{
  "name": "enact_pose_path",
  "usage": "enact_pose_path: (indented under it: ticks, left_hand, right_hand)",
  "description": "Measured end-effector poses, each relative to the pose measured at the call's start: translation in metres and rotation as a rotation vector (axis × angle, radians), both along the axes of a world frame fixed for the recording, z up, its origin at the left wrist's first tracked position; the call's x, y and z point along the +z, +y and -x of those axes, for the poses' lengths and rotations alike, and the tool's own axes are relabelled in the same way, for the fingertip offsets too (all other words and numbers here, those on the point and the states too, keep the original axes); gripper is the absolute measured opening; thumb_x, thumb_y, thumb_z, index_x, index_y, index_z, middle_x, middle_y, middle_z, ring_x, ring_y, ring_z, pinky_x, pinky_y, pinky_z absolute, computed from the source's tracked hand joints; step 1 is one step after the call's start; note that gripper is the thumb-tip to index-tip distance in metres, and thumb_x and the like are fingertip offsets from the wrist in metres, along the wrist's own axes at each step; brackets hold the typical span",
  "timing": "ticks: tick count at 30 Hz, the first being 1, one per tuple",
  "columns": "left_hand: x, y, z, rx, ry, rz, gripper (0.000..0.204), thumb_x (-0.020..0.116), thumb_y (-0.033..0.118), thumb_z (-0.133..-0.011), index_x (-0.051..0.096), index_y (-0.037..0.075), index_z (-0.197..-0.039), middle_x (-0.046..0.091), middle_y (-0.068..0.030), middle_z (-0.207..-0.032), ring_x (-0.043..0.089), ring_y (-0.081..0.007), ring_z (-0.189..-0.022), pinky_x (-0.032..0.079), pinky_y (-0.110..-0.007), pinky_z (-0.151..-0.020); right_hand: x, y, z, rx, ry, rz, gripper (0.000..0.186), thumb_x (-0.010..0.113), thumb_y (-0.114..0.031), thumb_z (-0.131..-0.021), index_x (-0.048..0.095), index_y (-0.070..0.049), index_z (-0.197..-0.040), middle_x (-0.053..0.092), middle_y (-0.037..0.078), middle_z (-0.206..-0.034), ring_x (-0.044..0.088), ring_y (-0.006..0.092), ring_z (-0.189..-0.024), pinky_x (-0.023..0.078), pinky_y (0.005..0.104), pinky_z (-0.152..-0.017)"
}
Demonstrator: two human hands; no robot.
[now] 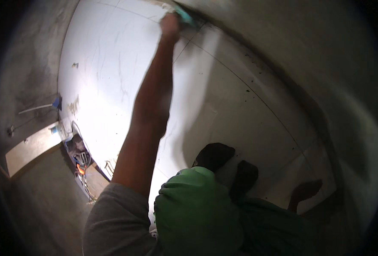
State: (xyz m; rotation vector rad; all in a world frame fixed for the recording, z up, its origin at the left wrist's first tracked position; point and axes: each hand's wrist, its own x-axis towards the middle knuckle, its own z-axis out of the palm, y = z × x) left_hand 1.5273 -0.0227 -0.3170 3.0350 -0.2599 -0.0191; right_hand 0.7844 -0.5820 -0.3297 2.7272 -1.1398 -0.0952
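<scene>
At the tiled floor's (pixel 236 123) left edge sits an oblong container (pixel 70 147) crowded with tools and cables, among them an orange-handled tool (pixel 81 169). Beyond that edge lie a pale rectangular panel (pixel 33 149) and a slim white stick with a blue head (pixel 56 103). The person's dark-covered feet (pixel 214 155) and green-clothed knee (pixel 197 209) take up the floor's near part.

The floor is of large, smooth white tiles with thin dark joints, glaring on its left side and shadowed on its right. Dark crumbs (pixel 247 90) dot its right half, and a brownish smear (pixel 74 106) marks its left. A rough, mottled grey wall (pixel 304 47) bounds its far and right edges.

At the floor's far edge, the left hand (pixel 170 26) has its fingers clamped on a teal object (pixel 184 16), too blurred to tell its material. The right hand (pixel 306 190) is over the floor's right end, too dark to tell how its fingers stand.
</scene>
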Motion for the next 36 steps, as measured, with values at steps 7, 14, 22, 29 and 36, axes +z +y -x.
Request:
enact_pose_path:
  ticks: [7, 14, 22, 29, 36]
  left_hand:
    - [0.036, -0.119, 0.162, 0.410, 0.483, 1.413, 0.031, 0.067, 0.012, -0.096, 0.066, 0.005, -0.127, 0.068, -0.0064, -0.101, 0.066, -0.0175, -0.086, 0.055, -0.033, -0.074]
    - [0.083, -0.044, 0.143, 0.008, 0.477, 1.033, 0.044, 0.061, 0.015, -0.098, 0.058, 0.002, -0.139, 0.072, -0.0084, -0.096, 0.068, -0.0139, -0.083, 0.057, -0.032, -0.072]
    - [0.039, 0.065, -0.055, -0.012, -0.024, 0.346, 0.033, 0.074, 0.018, -0.089, 0.066, 0.006, -0.118, 0.069, -0.0166, -0.115, 0.068, -0.0340, -0.104, 0.057, -0.046, -0.090]
    - [0.014, 0.027, -0.034, -0.088, -0.064, -0.107, 0.039, 0.081, 0.028, -0.083, 0.070, 0.008, -0.114, 0.070, -0.0179, -0.113, 0.069, -0.0377, -0.106, 0.057, -0.047, -0.089]
    - [0.013, -0.128, 0.119, 0.451, -0.075, 1.084, 0.038, 0.061, 0.019, -0.095, 0.065, 0.002, -0.129, 0.073, -0.0224, -0.100, 0.070, -0.0253, -0.084, 0.056, -0.043, -0.077]
  right_hand:
    - [0.015, 0.032, -0.027, 0.050, 0.047, 0.201, 0.057, 0.028, -0.033, -0.116, 0.036, 0.005, -0.157, 0.043, 0.027, -0.157, 0.045, 0.0426, -0.142, 0.037, 0.0526, -0.119]
    - [0.015, 0.027, -0.022, 0.117, 0.015, 0.278, 0.056, 0.029, -0.033, -0.116, 0.038, 0.005, -0.156, 0.044, 0.027, -0.156, 0.046, 0.0424, -0.142, 0.038, 0.0526, -0.118]
    - [0.003, 0.000, -0.003, 0.355, -0.073, 0.404, 0.056, 0.029, -0.032, -0.116, 0.040, 0.006, -0.155, 0.045, 0.027, -0.156, 0.046, 0.0422, -0.142, 0.040, 0.0525, -0.117]
    - [-0.012, -0.005, 0.017, 0.139, -0.038, 0.223, 0.049, 0.036, -0.026, -0.115, 0.044, 0.001, -0.154, 0.047, 0.022, -0.156, 0.047, 0.0376, -0.142, 0.040, 0.0481, -0.118]
    - [0.022, 0.014, -0.019, -0.179, 0.153, 0.051, 0.053, 0.031, -0.029, -0.116, 0.043, 0.008, -0.153, 0.048, 0.029, -0.153, 0.051, 0.0433, -0.137, 0.047, 0.0522, -0.110]
